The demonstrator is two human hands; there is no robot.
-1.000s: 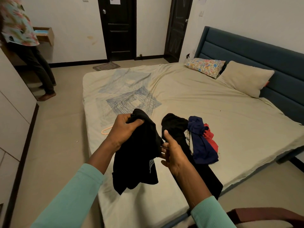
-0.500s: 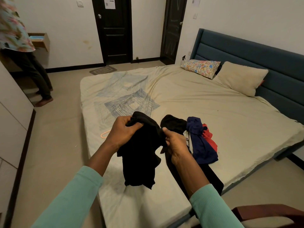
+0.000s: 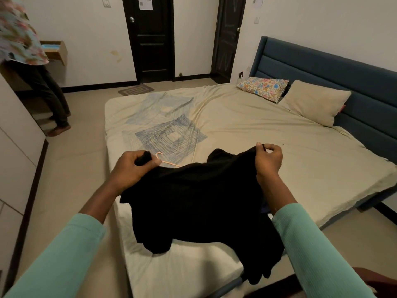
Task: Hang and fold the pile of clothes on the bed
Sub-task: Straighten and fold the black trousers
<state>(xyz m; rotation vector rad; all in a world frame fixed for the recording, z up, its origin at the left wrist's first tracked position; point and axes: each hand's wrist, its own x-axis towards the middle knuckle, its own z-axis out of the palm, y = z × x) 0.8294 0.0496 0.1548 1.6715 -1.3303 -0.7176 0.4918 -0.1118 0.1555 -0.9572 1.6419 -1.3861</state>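
Observation:
A black garment (image 3: 199, 201) is stretched wide above the near part of the bed (image 3: 257, 130). My left hand (image 3: 133, 166) grips its left top corner and my right hand (image 3: 268, 160) pinches its right top corner. The cloth sags between them and hangs down over the bed's near edge. A pink hanger (image 3: 163, 159) lies on the sheet just beyond my left hand, partly covered. The rest of the clothes pile is hidden behind the spread garment, apart from a small blue sliver (image 3: 265, 208) by my right forearm.
Two pillows, one floral (image 3: 263, 88) and one beige (image 3: 313, 102), lie against the blue headboard (image 3: 343, 67). A person (image 3: 32, 67) stands at the far left by a wall shelf. White cabinets (image 3: 15, 147) line the left wall. Two dark doors are at the back.
My hands have moved apart, spreading the bunched black garment out wide. It now covers the blue and red clothes that showed beside it before.

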